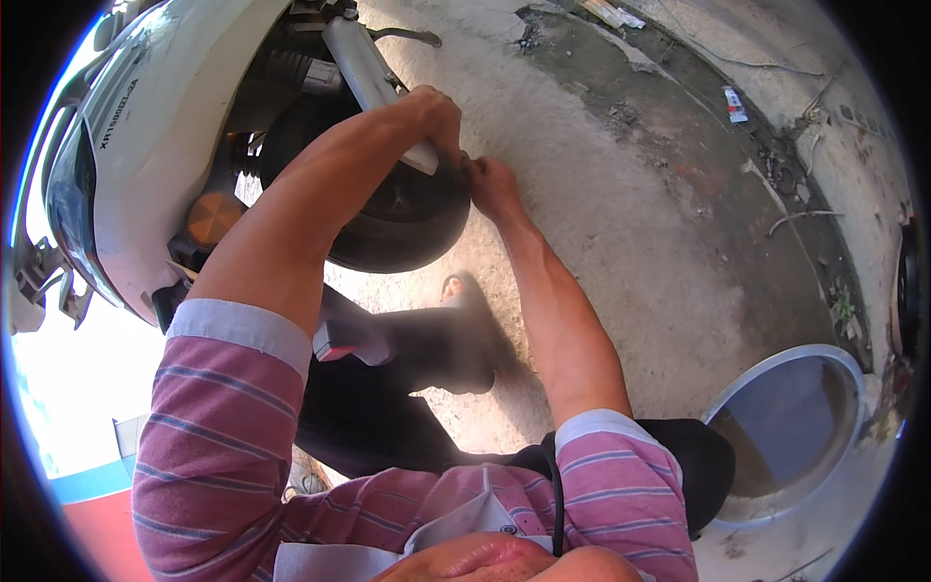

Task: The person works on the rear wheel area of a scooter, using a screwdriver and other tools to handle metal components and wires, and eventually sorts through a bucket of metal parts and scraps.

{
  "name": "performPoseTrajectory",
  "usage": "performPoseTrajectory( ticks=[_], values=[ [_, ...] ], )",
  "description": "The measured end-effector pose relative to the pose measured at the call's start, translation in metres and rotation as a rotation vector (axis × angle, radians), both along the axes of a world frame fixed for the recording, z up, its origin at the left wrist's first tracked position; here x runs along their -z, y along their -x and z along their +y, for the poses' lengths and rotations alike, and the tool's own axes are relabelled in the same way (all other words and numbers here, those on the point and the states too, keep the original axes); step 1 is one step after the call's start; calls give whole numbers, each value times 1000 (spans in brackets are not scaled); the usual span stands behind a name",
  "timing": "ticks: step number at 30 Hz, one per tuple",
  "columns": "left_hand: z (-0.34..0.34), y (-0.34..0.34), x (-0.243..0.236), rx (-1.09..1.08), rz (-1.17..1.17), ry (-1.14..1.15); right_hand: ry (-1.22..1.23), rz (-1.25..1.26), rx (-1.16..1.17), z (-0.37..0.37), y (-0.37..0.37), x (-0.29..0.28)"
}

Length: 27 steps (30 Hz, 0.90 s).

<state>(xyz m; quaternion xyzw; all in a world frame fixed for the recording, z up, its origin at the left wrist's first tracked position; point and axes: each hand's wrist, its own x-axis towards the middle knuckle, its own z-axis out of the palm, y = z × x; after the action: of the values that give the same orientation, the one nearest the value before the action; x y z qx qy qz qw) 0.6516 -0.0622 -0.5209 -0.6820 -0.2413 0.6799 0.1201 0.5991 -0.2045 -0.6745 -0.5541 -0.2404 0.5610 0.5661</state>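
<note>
A motorbike with a white body panel (160, 87) stands at the left, with a black wheel (398, 242) and a silver metal arm (354, 63) across it. My left hand (436, 121) reaches over that arm with curled fingers at the wheel's right side; what they hold is hidden. My right hand (493, 186) is closed at the tyre's right edge, just below my left hand, its fingertips on something small and dark that I cannot make out.
A round basin of dark liquid (776, 436) sits at the lower right. My legs in dark trousers (417, 344) are bent beneath me. Debris, wires and a small white tube (734, 104) lie along the broken concrete edge (659, 68) at the right.
</note>
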Motion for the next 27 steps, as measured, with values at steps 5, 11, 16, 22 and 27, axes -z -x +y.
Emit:
performPoseTrajectory(
  ticks=[5, 11, 16, 22, 27],
  values=[
    [-1, 4, -12, 28, -184, 42, 2, -108, 54, -9, -4, -20],
    [4, 17, -13, -14, -166, 28, -41, -144, 94, -1, 17, -8],
    [7, 13, -7, -32, -141, 41, -236, -1, -218, 18, 21, 27],
    [0, -6, -1, 5, -89, -10, -55, 443, -22, 12, 17, 26],
    [2, 12, -4, 5, -119, -20, -60, -188, 121, -6, 4, -29]
  ],
)
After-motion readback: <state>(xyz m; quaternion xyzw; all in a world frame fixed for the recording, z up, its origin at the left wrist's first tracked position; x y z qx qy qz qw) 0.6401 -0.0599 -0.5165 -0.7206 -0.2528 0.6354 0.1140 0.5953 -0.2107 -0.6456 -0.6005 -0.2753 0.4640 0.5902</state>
